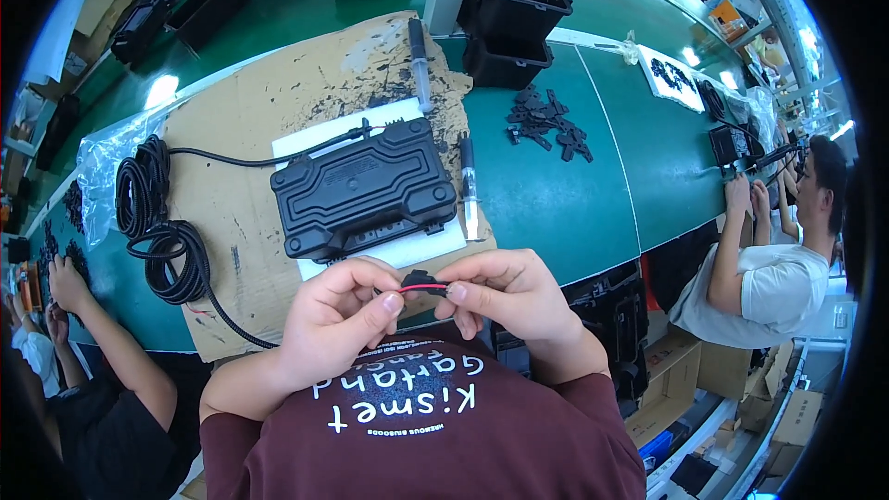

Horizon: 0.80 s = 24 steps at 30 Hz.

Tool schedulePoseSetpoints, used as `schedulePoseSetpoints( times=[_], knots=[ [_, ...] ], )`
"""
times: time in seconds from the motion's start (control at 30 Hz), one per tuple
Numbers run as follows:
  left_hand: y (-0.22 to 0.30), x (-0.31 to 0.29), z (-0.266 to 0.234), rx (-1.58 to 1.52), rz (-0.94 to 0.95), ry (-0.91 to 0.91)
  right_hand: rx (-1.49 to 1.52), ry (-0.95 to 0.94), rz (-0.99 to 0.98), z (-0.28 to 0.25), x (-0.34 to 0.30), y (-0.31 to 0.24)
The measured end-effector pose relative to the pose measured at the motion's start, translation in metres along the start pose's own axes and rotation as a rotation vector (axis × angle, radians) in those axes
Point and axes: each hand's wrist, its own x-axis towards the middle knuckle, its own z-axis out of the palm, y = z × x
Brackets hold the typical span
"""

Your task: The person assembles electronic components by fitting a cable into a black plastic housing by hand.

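Note:
Close to my chest, both hands pinch a short red wire (424,287) with a small black plastic piece (419,277) beside it. My left hand (344,307) closes thumb and fingers on the wire's left end. At the right end, my right hand (507,294) pinches likewise. The piece's exact kind is too small to tell, and the fingertips hide the wire's ends. Just beyond my hands lies a closed black plastic case (363,187), on a white sheet (444,243). A black cable (236,162) runs from its far left side.
Stained cardboard (222,116) lies under the case. Coiled black cable (143,187) is at left. Two black-and-clear tubes (469,187) lie at right, near loose black parts (544,120). Black bins (515,0) stand beyond. Co-workers sit at right (755,278) and left (102,380).

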Motion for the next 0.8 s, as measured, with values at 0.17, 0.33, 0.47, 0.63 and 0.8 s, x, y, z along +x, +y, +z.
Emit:
schedulePoseSetpoints(
  times=[0.17,0.33,0.47,0.63,0.8],
  knots=[
    [0.0,-0.006,-0.001,-0.142,-0.018,0.086,0.046,-0.028,0.036,0.0,-0.002,0.004],
    [0.004,-0.008,-0.003,-0.192,-0.01,0.065,-0.265,-0.039,-0.327,0.0,0.003,0.015],
    [0.005,-0.014,-0.006,-0.068,-0.078,0.024,-0.332,0.0,-0.442,0.004,0.003,0.016],
    [0.003,-0.016,-0.002,0.015,-0.031,0.044,-0.178,0.094,-0.463,0.017,-0.001,0.019],
    [-0.003,-0.017,-0.002,0.097,0.003,0.029,-0.087,0.138,-0.393,0.02,-0.001,0.024]
  ],
)
